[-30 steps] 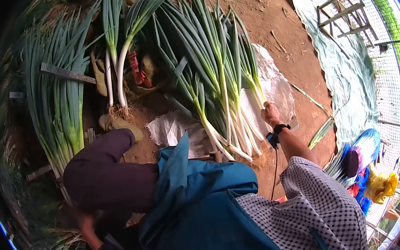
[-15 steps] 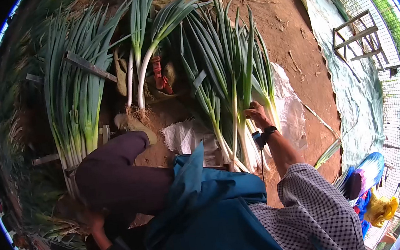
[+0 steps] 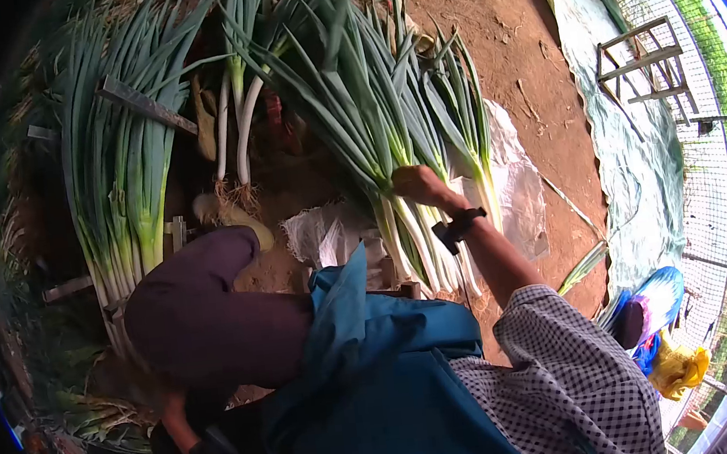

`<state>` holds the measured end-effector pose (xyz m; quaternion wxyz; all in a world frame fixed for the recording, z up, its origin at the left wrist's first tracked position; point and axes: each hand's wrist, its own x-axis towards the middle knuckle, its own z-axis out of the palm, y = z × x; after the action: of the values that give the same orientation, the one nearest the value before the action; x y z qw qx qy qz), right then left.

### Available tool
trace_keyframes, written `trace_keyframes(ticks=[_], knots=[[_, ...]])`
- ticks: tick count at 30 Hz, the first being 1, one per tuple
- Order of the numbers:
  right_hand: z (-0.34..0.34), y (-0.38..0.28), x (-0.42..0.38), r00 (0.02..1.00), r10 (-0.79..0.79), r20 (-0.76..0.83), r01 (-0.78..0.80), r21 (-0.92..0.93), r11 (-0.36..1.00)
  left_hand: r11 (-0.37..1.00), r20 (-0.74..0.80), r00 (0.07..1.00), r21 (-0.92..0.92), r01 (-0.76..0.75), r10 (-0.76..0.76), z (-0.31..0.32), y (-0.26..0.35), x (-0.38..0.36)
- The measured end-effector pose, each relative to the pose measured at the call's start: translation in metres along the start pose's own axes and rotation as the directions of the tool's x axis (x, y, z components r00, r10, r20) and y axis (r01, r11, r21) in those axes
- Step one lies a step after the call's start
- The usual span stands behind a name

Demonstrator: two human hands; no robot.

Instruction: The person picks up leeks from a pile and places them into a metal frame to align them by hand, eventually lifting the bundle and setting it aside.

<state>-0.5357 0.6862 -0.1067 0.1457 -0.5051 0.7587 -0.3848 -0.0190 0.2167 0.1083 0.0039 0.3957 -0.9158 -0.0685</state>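
My right hand (image 3: 419, 185), a watch-like device on its wrist, is closed around several long green onions (image 3: 383, 141) where the green leaves meet the white stalks. Their white ends (image 3: 421, 265) point down towards my lap. More green onions lie against the right side of that bunch. At the lower left, my left hand (image 3: 149, 393) is smeared and dark beside my leg, close to dry leaves and roots; its fingers cannot be made out. Two rooted green onions (image 3: 246, 142) lie apart, beyond my knee.
On the left, a big bundle of green onions (image 3: 120, 190) rests in a frame with a metal bar (image 3: 143, 107). White sacking (image 3: 519, 193) lies on the brown soil (image 3: 523, 59). A rack-like frame (image 3: 644, 69) stands by the mesh wall, with a yellow bag (image 3: 680, 371) lower down.
My right hand has moved left, and the green onions in it have swung left, their leaves now overlapping the two rooted ones. My left hand stays low by my leg.
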Motion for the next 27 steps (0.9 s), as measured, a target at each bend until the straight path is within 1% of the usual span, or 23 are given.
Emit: trace_keyframes(ticks=[1, 2, 3, 4, 5, 6, 7, 8, 9, 11, 12, 13, 15, 17, 19, 20, 21, 23, 24, 27], knots=[[-0.017, 0.014, -0.025, 0.936, 0.352, 0.013, -0.331, 0.37, 0.868, 1.0, 0.017, 1.0, -0.006, 0.008, -0.008, 0.001, 0.0, 0.0], [-0.037, 0.025, -0.047, 0.919, 0.382, -0.097, -0.36, 0.189, 0.914, 1.0, 0.036, 0.999, -0.01, 0.015, -0.015, 0.001, -0.001, -0.001], [-0.043, 0.068, -0.082, 0.832, 0.543, -0.11, -0.475, 0.363, 0.801, 1.0, 0.054, 0.998, -0.013, 0.021, -0.02, 0.001, 0.0, -0.001], [-0.052, 0.115, -0.121, 0.988, 0.14, -0.068, -0.156, -0.371, 0.915, 1.0, 0.065, 0.998, -0.014, 0.027, -0.026, 0.0, 0.001, 0.0], [-0.056, 0.095, -0.128, 0.832, 0.551, -0.056, -0.554, -0.097, 0.827, 0.999, 0.073, 0.997, -0.016, 0.032, -0.031, -0.001, 0.001, 0.001], [-0.059, 0.074, -0.135, 0.516, 0.856, -0.033, -0.844, 0.149, 0.515, 0.999, 0.084, 0.996, -0.018, 0.036, -0.034, -0.002, 0.002, 0.002], [-0.05, 0.073, -0.151, 0.338, 0.941, 0.015, -0.87, 0.387, 0.306, 0.999, 0.092, 0.995, -0.018, 0.039, -0.037, -0.003, 0.003, 0.003], [-0.03, 0.08, -0.161, 0.396, 0.918, -0.007, -0.889, 0.25, 0.385, 0.999, 0.099, 0.994, -0.018, 0.045, -0.043, -0.004, 0.004, 0.003], [-0.005, 0.103, -0.178, 0.459, 0.888, -0.021, -0.882, 0.107, 0.459, 0.999, 0.107, 0.993, -0.019, 0.049, -0.047, -0.005, 0.005, 0.003], [0.002, 0.055, -0.155, 0.311, 0.949, 0.045, -0.95, 0.041, 0.31, 0.998, 0.124, 0.991, -0.012, 0.056, -0.054, -0.009, 0.005, -0.002], [0.027, 0.071, -0.171, 0.357, 0.93, -0.087, -0.923, 0.118, 0.366, 0.998, 0.133, 0.989, -0.009, 0.061, -0.06, -0.013, 0.007, -0.002], [0.022, 0.063, -0.164, 0.316, 0.949, -0.012, -0.949, 0.0, 0.316, 0.998, 0.145, 0.987, -0.008, 0.067, -0.065, -0.015, 0.008, -0.002], [0.015, 0.045, -0.157, 0.343, 0.939, 0.023, -0.928, 0.162, 0.335, 0.996, 0.174, 0.981, -0.024, 0.091, -0.085, -0.019, 0.011, 0.002], [-0.006, 0.011, -0.141, 0.485, 0.871, 0.07, -0.866, 0.173, 0.469, 0.992, 0.209, 0.972, -0.041, 0.117, -0.106, -0.023, 0.014, 0.005], [-0.028, -0.009, -0.134, 0.517, 0.846, 0.13, -0.854, 0.154, 0.497, 0.988, 0.234, 0.965, -0.067, 0.138, -0.119, -0.022, 0.019, 0.012], [-0.041, -0.019, -0.133, 0.54, 0.815, 0.209, -0.834, 0.267, 0.484, 0.986, 0.245, 0.962, -0.076, 0.147, -0.124, -0.022, 0.022, 0.014], [-0.058, -0.026, -0.133, 0.544, 0.789, 0.284, -0.838, 0.234, 0.493, 0.984, 0.257, 0.958, -0.088, 0.157, -0.13, -0.02, 0.026, 0.017], [-0.07, -0.029, -0.141, 0.528, 0.735, 0.425, -0.794, 0.554, 0.25, 0.98, 0.273, 0.954, -0.111, 0.163, -0.128, -0.019, 0.031, 0.019], [-0.081, -0.036, -0.144, 0.565, 0.692, 0.449, -0.747, 0.634, 0.198, 0.979, 0.278, 0.953, -0.124, 0.164, -0.124, -0.019, 0.033, 0.021], [-0.117, -0.079, -0.133, 0.619, 0.609, 0.497, -0.642, 0.766, 0.028, 0.971, 0.294, 0.95, -0.175, 0.163, -0.107, -0.015, 0.041, 0.024]])
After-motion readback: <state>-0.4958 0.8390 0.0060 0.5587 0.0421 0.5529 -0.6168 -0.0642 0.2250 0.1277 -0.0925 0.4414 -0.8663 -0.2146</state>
